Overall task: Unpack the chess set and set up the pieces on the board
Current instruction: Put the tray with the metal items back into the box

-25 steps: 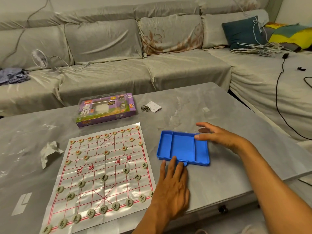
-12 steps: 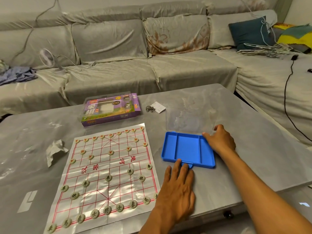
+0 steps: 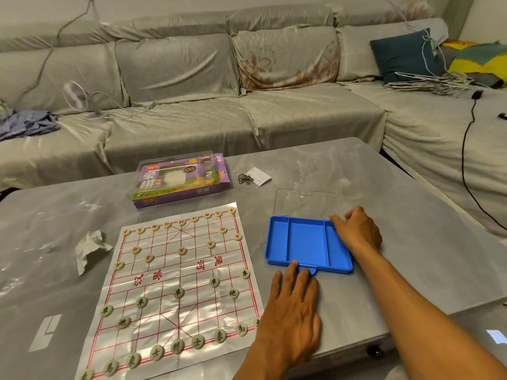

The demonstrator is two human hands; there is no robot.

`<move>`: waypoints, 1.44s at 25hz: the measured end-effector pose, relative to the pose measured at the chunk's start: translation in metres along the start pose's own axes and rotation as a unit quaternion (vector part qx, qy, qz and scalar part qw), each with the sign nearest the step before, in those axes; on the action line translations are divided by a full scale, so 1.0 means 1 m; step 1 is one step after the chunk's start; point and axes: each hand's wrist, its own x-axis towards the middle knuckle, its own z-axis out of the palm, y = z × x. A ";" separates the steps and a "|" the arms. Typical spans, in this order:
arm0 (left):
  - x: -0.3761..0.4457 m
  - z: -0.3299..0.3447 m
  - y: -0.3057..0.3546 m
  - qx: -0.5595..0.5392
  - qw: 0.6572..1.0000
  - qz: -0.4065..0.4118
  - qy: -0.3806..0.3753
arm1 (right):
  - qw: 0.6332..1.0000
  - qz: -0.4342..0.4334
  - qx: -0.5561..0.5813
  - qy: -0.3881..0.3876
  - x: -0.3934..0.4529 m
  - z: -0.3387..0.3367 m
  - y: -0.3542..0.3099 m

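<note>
A glossy paper board [image 3: 175, 270] with red lines lies on the grey table [image 3: 411, 242]. Several round pale pieces [image 3: 178, 292] stand on it, red-marked at the far side and dark-marked near me. To the right of the board sits a blue case [image 3: 307, 239], its compartments empty. Its clear lid [image 3: 304, 204] stands raised at the back. My left hand [image 3: 290, 305] lies flat on the table, fingertips touching the case's front edge by the latch. My right hand [image 3: 356, 231] pinches the lid's lower right corner.
The purple game box [image 3: 178, 182] lies behind the board. A key ring with a white tag [image 3: 255, 176] is beside it, and a crumpled tissue [image 3: 87, 248] lies left of the board. A covered sofa [image 3: 247, 111] with a small fan [image 3: 75, 96] runs behind the table.
The case's clear lid has swung up from flat to raised. My right hand moved from the case's far right edge to the lid's corner. My left hand stayed in place.
</note>
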 end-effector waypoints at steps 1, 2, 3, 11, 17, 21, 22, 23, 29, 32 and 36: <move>0.000 0.000 0.000 -0.003 1.000 0.001 -0.005 | 1.000 0.005 0.000 -0.002 -0.001 0.000 -0.002; 0.000 0.000 0.001 -0.007 1.000 0.000 -0.007 | 1.000 0.008 -0.001 -0.005 -0.002 0.000 -0.003; 0.000 0.002 0.000 -0.006 1.000 0.001 -0.005 | 1.000 0.005 -0.006 -0.005 -0.003 0.000 -0.003; 0.003 -0.006 -0.004 -0.017 1.000 0.025 -0.009 | 0.971 -0.216 -0.105 -0.023 -0.017 -0.007 -0.031; 0.093 -0.032 -0.083 -0.196 0.967 -0.146 0.073 | 0.931 -0.312 -0.125 -0.143 -0.019 -0.006 -0.022; 0.181 -0.015 -0.159 -0.166 0.962 -0.217 0.018 | 0.922 -0.336 -0.095 -0.166 -0.014 -0.009 -0.012; 0.198 -0.009 -0.172 -0.150 0.962 -0.228 -0.012 | 0.920 -0.342 -0.089 -0.172 -0.012 -0.010 -0.009; 0.213 -0.002 -0.183 -0.143 0.960 -0.237 -0.047 | 0.918 -0.347 -0.083 -0.174 -0.010 -0.009 -0.007; 0.264 0.028 -0.216 -0.058 0.967 -0.221 -0.117 | 0.920 -0.350 -0.056 -0.168 -0.001 -0.002 -0.010; 0.264 0.026 -0.214 -0.089 0.969 -0.222 -0.057 | 0.922 -0.351 -0.058 -0.156 0.003 0.001 -0.010; 0.247 0.021 -0.209 -0.197 0.946 -0.257 -0.015 | 0.922 -0.354 -0.047 -0.147 0.002 0.002 -0.010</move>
